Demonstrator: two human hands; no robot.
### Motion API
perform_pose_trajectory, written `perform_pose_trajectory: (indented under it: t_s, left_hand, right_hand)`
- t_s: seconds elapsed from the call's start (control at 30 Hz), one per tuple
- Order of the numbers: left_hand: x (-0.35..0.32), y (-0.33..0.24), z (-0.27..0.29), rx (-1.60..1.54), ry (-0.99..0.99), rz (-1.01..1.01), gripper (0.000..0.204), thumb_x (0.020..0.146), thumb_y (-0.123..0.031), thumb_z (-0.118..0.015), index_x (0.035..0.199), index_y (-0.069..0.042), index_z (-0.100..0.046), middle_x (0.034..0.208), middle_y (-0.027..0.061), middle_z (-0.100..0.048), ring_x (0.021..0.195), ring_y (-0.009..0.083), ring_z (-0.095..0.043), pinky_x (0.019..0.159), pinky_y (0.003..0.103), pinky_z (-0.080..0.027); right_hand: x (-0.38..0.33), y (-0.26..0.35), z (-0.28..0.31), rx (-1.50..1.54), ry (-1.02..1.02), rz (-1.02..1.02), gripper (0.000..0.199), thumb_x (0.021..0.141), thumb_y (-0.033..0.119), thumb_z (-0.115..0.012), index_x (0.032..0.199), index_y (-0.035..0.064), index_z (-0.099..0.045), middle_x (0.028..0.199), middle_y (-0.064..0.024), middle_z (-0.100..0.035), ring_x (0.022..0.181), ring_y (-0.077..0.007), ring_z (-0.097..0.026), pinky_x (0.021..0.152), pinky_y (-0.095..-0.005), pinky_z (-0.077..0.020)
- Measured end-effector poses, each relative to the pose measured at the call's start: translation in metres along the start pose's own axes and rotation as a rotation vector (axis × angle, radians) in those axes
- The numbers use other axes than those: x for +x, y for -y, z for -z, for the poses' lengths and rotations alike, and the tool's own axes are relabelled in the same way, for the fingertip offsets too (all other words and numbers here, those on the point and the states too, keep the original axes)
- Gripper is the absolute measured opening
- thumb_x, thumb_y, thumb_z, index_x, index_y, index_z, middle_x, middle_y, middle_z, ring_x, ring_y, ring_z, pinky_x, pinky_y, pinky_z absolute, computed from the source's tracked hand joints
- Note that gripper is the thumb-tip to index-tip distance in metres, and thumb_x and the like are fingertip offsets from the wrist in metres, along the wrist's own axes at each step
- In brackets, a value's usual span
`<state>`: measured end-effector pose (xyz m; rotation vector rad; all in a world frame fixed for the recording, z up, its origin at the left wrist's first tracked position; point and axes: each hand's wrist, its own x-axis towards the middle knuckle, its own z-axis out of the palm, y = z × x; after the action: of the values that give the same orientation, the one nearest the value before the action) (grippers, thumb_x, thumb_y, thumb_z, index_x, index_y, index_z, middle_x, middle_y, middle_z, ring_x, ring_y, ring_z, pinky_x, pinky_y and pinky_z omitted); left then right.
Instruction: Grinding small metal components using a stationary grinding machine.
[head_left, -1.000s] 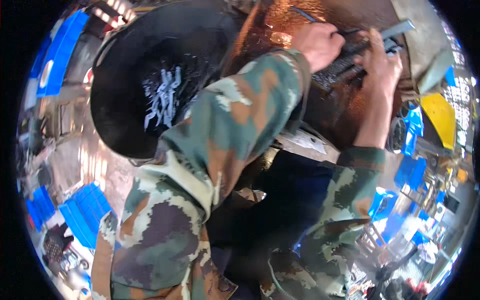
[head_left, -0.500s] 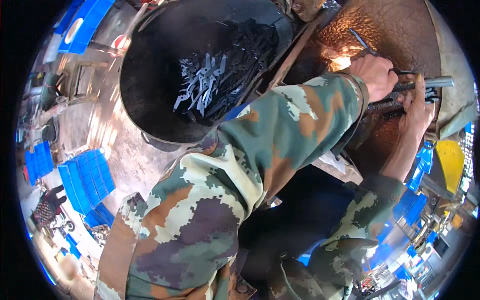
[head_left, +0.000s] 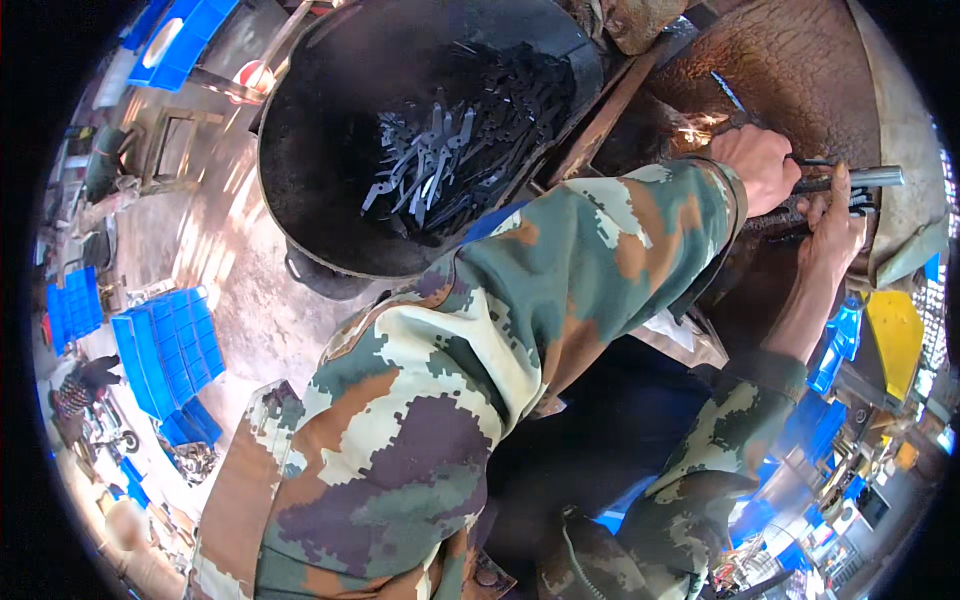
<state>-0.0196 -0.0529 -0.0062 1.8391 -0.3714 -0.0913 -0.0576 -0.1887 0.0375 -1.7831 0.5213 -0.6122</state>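
My left hand (head_left: 757,168) is closed in a fist at the upper right, with a slim dark metal piece (head_left: 815,162) jutting from its right side. Close beside it, my right hand (head_left: 833,225) has its index finger up across a grey metal bar (head_left: 880,177), and its other fingers are curled. Several dark metal pieces (head_left: 862,202) show around these fingers. Beyond my left fist is a narrow bluish metal strip (head_left: 728,90); whether I hold it is unclear. Orange sparks (head_left: 697,126) glow beside the fist; their source is hidden.
A large dark basin (head_left: 330,215) with many flat metal pieces (head_left: 440,155) stands left of my forearm. A brown, wrinkled surface (head_left: 800,70) lies beyond my hands. Blue crates (head_left: 172,350) stand on the floor at left. A yellow panel (head_left: 893,335) is at right.
The bright sparks beside my left fist have shrunk to a faint glow. My left hand has shifted slightly right and down in view; the basin also sits further right.
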Motion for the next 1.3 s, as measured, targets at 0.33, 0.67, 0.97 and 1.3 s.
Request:
perform_pose_trajectory:
  t_s: [0.33, 0.67, 0.97, 1.3]
  left_hand:
    - [-0.013, -0.023, 0.029, 0.113, 0.018, -0.076, 0.042, 0.082, -0.038, -0.06, 0.11, -0.008, -0.069, 0.107, 0.0179, -0.068, 0.1, 0.0357, -0.065, 0.091, 0.044, -0.052]
    - [-0.012, 0.0, 0.053, 0.127, 0.061, -0.262, 0.039, 0.09, -0.039, -0.063, 0.098, -0.002, -0.07, 0.072, 0.0112, -0.067, 0.068, 0.021, -0.064, 0.068, 0.037, -0.049]
    - [-0.013, 0.018, 0.047, 0.386, 0.273, -0.285, 0.032, 0.09, -0.035, -0.063, 0.098, -0.005, -0.072, 0.08, 0.019, -0.067, 0.08, 0.0342, -0.067, 0.074, 0.042, -0.05]
    - [0.003, 0.066, 0.045, 0.451, 0.551, -0.313, 0.024, 0.087, -0.022, -0.06, 0.1, -0.006, -0.071, 0.088, 0.0204, -0.068, 0.089, 0.0412, -0.064, 0.08, 0.047, -0.049]
  right_hand:
    - [-0.013, 0.014, 0.002, -0.044, -0.072, -0.033, 0.024, 0.086, 0.025, -0.073, 0.086, 0.0014, -0.072, 0.055, 0.0005, -0.048, 0.043, -0.0105, -0.048, 0.044, -0.0274, -0.0496]
    - [-0.145, 0.037, 0.045, -0.119, 0.344, -0.066, 0.025, 0.082, 0.011, -0.075, 0.105, 0.0036, -0.069, 0.096, -0.005, -0.07, 0.069, -0.0115, -0.063, 0.049, -0.0248, -0.0502]
    - [-0.211, 0.002, 0.06, -0.746, 0.658, 0.451, 0.041, 0.07, -0.004, -0.065, 0.11, 0.004, -0.065, 0.114, -0.0119, -0.067, 0.109, -0.0329, -0.062, 0.093, -0.0408, -0.051]
    - [-0.153, 0.032, 0.063, 0.048, 0.235, -0.326, 0.02, 0.093, 0.017, -0.063, 0.102, -0.0009, -0.065, 0.087, -0.005, -0.065, 0.048, -0.0053, -0.041, 0.049, -0.0241, -0.0426]
